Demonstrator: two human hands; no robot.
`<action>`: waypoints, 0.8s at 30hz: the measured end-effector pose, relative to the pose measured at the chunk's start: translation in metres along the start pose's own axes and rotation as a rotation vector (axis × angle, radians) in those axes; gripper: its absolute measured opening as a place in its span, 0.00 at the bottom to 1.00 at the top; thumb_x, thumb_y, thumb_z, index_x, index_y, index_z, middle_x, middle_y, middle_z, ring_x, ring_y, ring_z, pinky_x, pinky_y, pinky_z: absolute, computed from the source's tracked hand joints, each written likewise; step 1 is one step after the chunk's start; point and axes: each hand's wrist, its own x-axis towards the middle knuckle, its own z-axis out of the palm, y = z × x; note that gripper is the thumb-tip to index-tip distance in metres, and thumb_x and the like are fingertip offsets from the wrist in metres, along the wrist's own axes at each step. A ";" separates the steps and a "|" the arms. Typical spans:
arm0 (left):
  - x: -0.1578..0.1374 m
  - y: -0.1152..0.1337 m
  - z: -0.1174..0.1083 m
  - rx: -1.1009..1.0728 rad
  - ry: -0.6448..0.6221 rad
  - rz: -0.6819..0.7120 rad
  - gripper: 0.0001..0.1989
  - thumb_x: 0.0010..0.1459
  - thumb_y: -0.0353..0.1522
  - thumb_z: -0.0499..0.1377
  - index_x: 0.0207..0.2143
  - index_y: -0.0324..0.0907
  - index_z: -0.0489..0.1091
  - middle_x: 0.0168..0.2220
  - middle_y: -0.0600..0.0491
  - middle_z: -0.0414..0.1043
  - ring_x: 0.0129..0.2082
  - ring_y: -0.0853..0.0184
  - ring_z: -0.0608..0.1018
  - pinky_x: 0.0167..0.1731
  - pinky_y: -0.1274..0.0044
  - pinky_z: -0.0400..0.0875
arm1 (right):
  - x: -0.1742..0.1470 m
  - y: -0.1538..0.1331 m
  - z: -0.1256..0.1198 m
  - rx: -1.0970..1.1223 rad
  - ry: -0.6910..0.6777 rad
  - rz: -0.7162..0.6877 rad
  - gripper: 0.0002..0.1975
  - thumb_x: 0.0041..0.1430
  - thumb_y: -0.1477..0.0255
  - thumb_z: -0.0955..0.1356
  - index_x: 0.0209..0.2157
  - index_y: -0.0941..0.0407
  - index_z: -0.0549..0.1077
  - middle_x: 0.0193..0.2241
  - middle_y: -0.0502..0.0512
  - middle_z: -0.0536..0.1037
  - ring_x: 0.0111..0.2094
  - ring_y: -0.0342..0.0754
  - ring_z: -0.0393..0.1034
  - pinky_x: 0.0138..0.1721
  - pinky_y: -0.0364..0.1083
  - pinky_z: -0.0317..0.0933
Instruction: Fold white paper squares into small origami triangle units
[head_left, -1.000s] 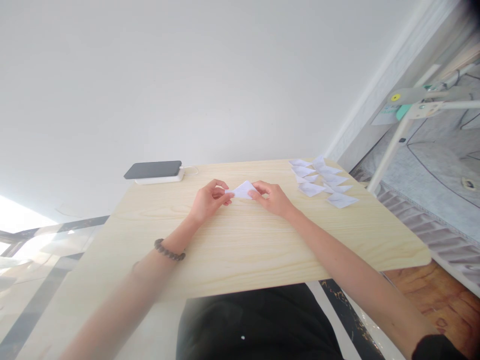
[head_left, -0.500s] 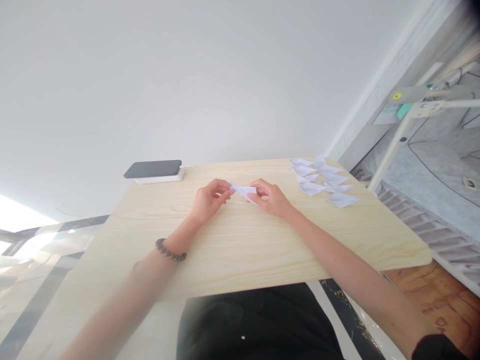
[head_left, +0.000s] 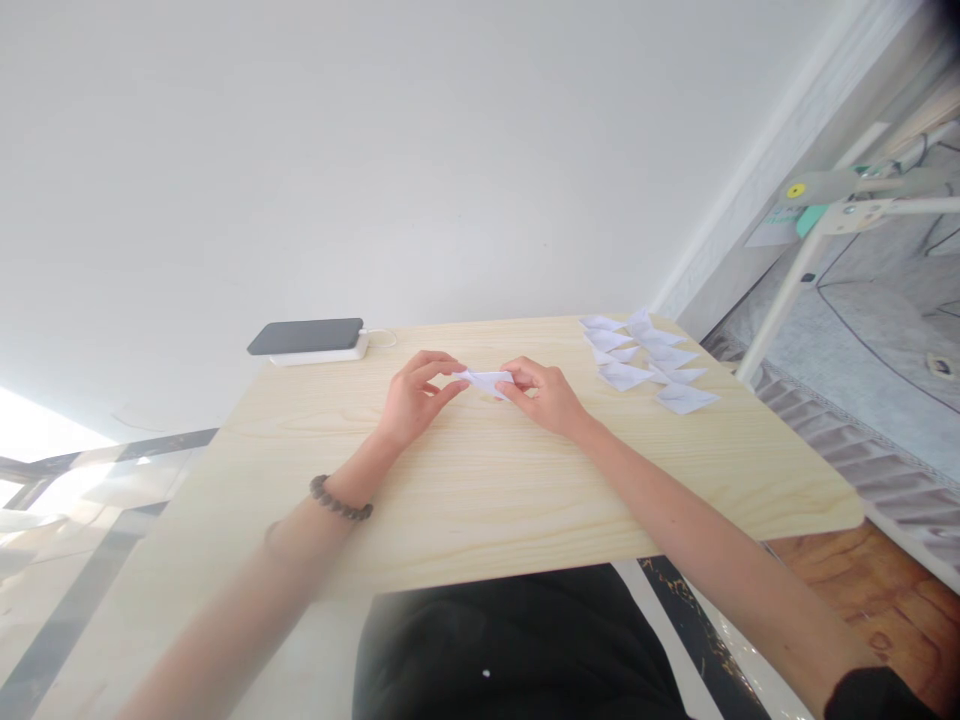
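A small piece of folded white paper (head_left: 487, 381) is held between my two hands above the middle of the table. My left hand (head_left: 421, 394) pinches its narrow left end between thumb and fingers. At the wider right end, my right hand (head_left: 541, 394) grips the paper with thumb and index finger. Its remaining fingers curl behind and are partly hidden. Several folded white paper pieces (head_left: 686, 399) of a similar pointed shape lie in two columns on the table's right side.
The light wooden table (head_left: 480, 500) stands against a white wall. At its back left, a dark phone (head_left: 307, 336) rests on a white box (head_left: 319, 356), with a white cable (head_left: 384, 335) at its end. A white metal frame (head_left: 787, 280) rises beyond the right edge.
My left fingers have shifted from the paper's upper left tip to a flatter pinch on that end. The paper now lies more level. My right hand keeps its grip.
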 end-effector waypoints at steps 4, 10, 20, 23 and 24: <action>0.000 -0.004 0.001 -0.069 0.019 -0.022 0.12 0.52 0.39 0.56 0.36 0.43 0.72 0.44 0.49 0.66 0.42 0.65 0.71 0.32 0.78 0.72 | -0.001 0.000 0.001 -0.141 0.058 -0.051 0.10 0.56 0.66 0.61 0.37 0.55 0.67 0.29 0.50 0.76 0.29 0.43 0.70 0.32 0.41 0.59; 0.000 -0.010 0.001 -0.192 -0.086 -0.083 0.12 0.52 0.38 0.55 0.34 0.41 0.72 0.44 0.48 0.69 0.37 0.66 0.73 0.30 0.77 0.72 | 0.000 -0.004 0.001 -0.385 0.048 -0.202 0.12 0.60 0.67 0.57 0.37 0.54 0.69 0.32 0.52 0.76 0.32 0.44 0.68 0.36 0.42 0.56; 0.000 -0.008 0.000 -0.041 -0.100 -0.011 0.11 0.54 0.37 0.53 0.32 0.42 0.72 0.43 0.49 0.71 0.40 0.65 0.73 0.38 0.74 0.69 | 0.000 -0.005 0.002 -0.370 0.037 -0.191 0.11 0.59 0.67 0.58 0.36 0.54 0.69 0.30 0.51 0.75 0.28 0.43 0.67 0.34 0.41 0.56; 0.000 -0.008 0.001 -0.066 -0.085 -0.029 0.12 0.55 0.38 0.53 0.33 0.41 0.72 0.43 0.49 0.71 0.39 0.66 0.73 0.38 0.75 0.69 | 0.000 -0.004 0.003 -0.322 0.047 -0.145 0.11 0.59 0.67 0.59 0.36 0.55 0.69 0.29 0.51 0.74 0.26 0.42 0.66 0.32 0.41 0.56; 0.000 -0.009 0.002 -0.089 -0.080 -0.048 0.12 0.54 0.38 0.53 0.33 0.41 0.71 0.42 0.49 0.71 0.38 0.66 0.74 0.36 0.76 0.70 | 0.000 -0.004 0.003 -0.306 0.052 -0.132 0.11 0.59 0.67 0.59 0.36 0.55 0.68 0.28 0.51 0.74 0.26 0.42 0.66 0.31 0.40 0.56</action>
